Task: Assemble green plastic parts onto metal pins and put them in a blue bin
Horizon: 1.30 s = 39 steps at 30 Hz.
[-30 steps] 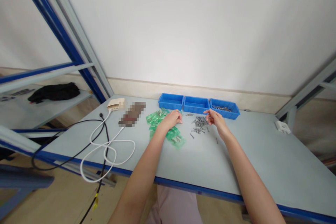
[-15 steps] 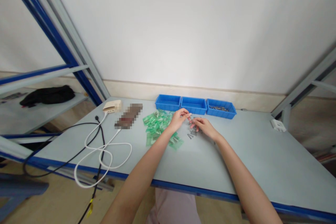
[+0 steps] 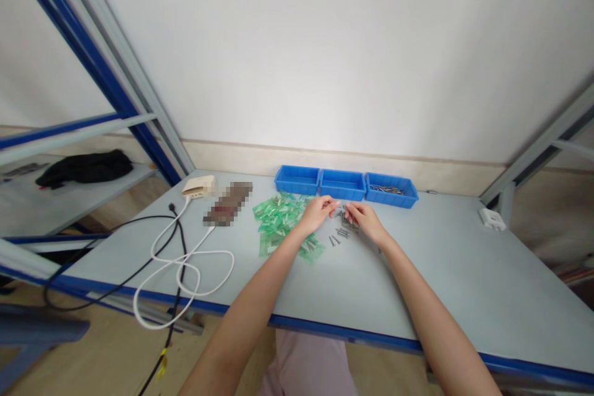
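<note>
My left hand (image 3: 318,213) is closed in a pinch above the right edge of a heap of green plastic bags (image 3: 281,219). Whatever lies between its fingertips is too small to make out. Facing it, with a small gap between, my right hand (image 3: 366,219) has thumb and fingers pinched together over a loose pile of metal screws (image 3: 344,232). Its fingers cover part of that pile, and what they grip is unclear. A few screws lie apart at the front of the pile.
Behind my hands stand a left blue bin (image 3: 297,188), a middle blue bin (image 3: 342,193) and a right blue bin (image 3: 392,199) containing screws. White cable (image 3: 199,291), a beige box (image 3: 198,187) and a pixelated object (image 3: 228,204) are on the left; a white adapter (image 3: 492,219) sits far right.
My hands have drawn slightly apart at the fingertips. The right hand has shifted a little up and to the right, uncovering more of the screws.
</note>
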### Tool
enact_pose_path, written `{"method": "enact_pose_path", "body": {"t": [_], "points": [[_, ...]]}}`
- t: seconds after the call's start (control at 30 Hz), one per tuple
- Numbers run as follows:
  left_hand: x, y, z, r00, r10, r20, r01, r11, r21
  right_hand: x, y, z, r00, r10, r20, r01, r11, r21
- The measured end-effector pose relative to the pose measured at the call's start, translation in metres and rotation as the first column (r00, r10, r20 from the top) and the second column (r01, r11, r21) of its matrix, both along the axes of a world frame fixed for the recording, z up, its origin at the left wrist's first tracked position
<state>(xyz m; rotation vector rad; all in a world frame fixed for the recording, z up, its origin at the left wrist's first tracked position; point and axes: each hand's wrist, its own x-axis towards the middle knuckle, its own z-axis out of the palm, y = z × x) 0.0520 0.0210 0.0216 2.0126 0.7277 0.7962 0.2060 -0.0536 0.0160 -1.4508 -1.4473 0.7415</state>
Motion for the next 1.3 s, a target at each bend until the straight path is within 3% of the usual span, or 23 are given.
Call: {"method": "enact_pose_path", "body": {"t": [0.23,0.43,0.67,1.1,1.3], "points": [[0.003,0.003,-0.004,0.997,0.014,0.07,-0.01,0.998,-0.056,0.002,0.0,0.0,0.988,-0.125,0.091,0.12,0.991,0.057],[0.002,0.003,-0.003,0.998,0.041,0.048,-0.042,0.999,0.002,0.002,0.002,-0.003,0.985,-0.143,0.1,0.132,0.985,0.107],[-0.001,-0.003,0.005,0.994,0.08,-0.071,-0.071,0.99,0.121,0.002,-0.001,0.002,0.992,-0.063,0.113,0.061,0.998,0.025],[-0.001,-0.004,0.006,0.999,0.053,-0.009,-0.052,0.995,0.088,-0.002,-0.005,0.01,1.0,-0.02,0.007,0.02,1.0,0.015],[0.0,-0.002,0.004,0.997,0.042,0.062,-0.046,0.997,0.055,-0.001,-0.006,0.011,0.997,0.067,-0.047,-0.067,0.998,0.011]]}}
